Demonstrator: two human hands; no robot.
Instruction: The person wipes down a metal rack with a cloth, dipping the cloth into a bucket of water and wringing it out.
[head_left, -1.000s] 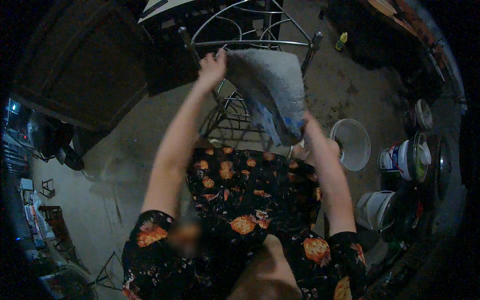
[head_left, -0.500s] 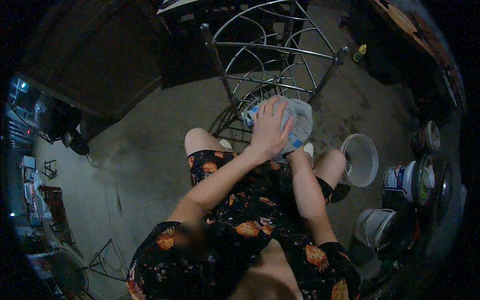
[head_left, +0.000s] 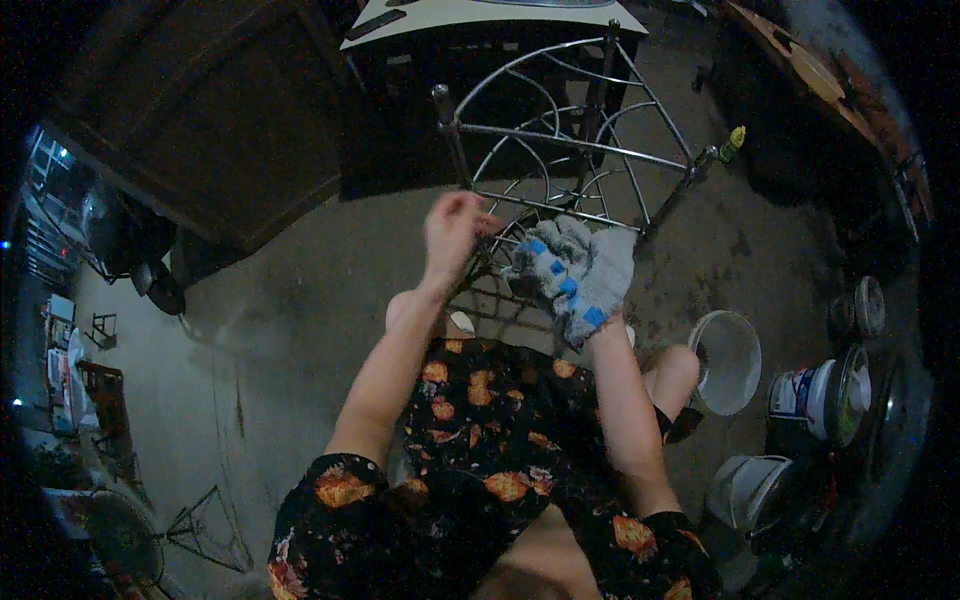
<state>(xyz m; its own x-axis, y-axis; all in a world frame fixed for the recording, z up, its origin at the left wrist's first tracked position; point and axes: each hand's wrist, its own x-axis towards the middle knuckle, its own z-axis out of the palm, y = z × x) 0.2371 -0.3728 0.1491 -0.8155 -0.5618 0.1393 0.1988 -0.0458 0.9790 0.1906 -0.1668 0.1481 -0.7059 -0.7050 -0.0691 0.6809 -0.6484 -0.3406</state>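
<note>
A grey fuzzy mitt with several blue patches covers the end of my right forearm, in front of my lap. It hides my right hand and its fingers. My bare left hand is raised left of the mitt, apart from it, its fingers curled and smeared by motion. Just beyond both hands stands a frame of shiny metal rods, with curved bars between its legs. The mitt overlaps the frame's near lower part in the view; whether they touch I cannot tell.
A clear plastic tub stands on the floor right of my knee. Beyond it are a white paint bucket and a pale bucket. A yellow bottle lies past the frame. Behind is a white-topped table; a dark cabinet stands left.
My left hand has come off the mitt and moved left, its spread fingers now curled. The mitt has turned, showing more blue patches. The whole view has shifted slightly.
</note>
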